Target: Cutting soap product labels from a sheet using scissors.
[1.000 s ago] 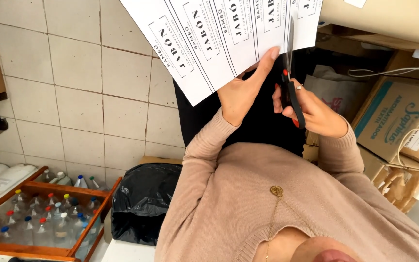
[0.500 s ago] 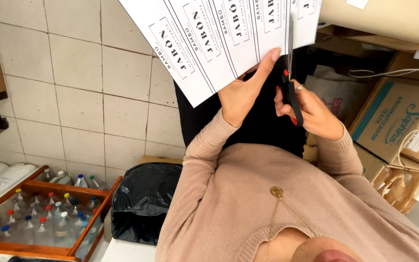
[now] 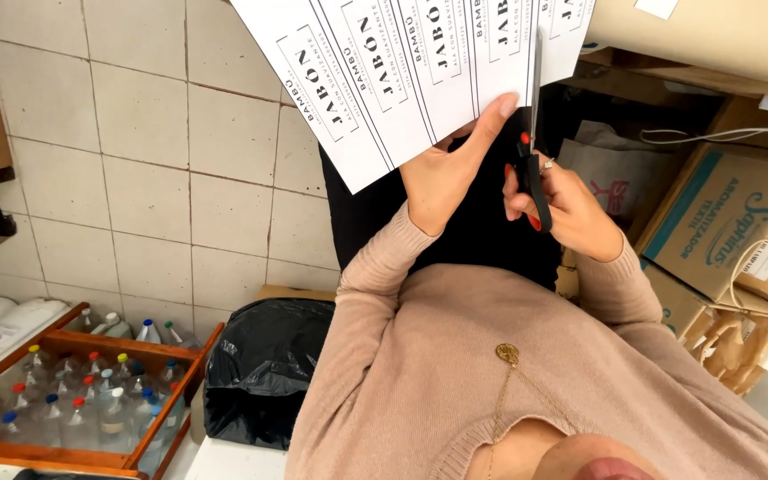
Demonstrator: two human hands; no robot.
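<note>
A white sheet of printed labels [image 3: 411, 71] is held up in front of me. My left hand [image 3: 451, 169] pinches its lower edge, the index finger stretched up along the paper. My right hand [image 3: 566, 209] grips black-handled scissors [image 3: 533, 151] with red inner loops. The blades point up and sit in a cut running along a printed line near the sheet's right side. Both arms are in beige sweater sleeves.
A tiled floor [image 3: 135, 160] lies below. A wooden crate of small bottles with coloured caps [image 3: 82, 391] stands at lower left beside a black plastic bag [image 3: 264, 373]. Cardboard boxes [image 3: 726, 222] and paper bags [image 3: 748, 347] are stacked at right.
The hands, sheet and scissors stay almost in the same place; the scissors have edged slightly along the cut line.
</note>
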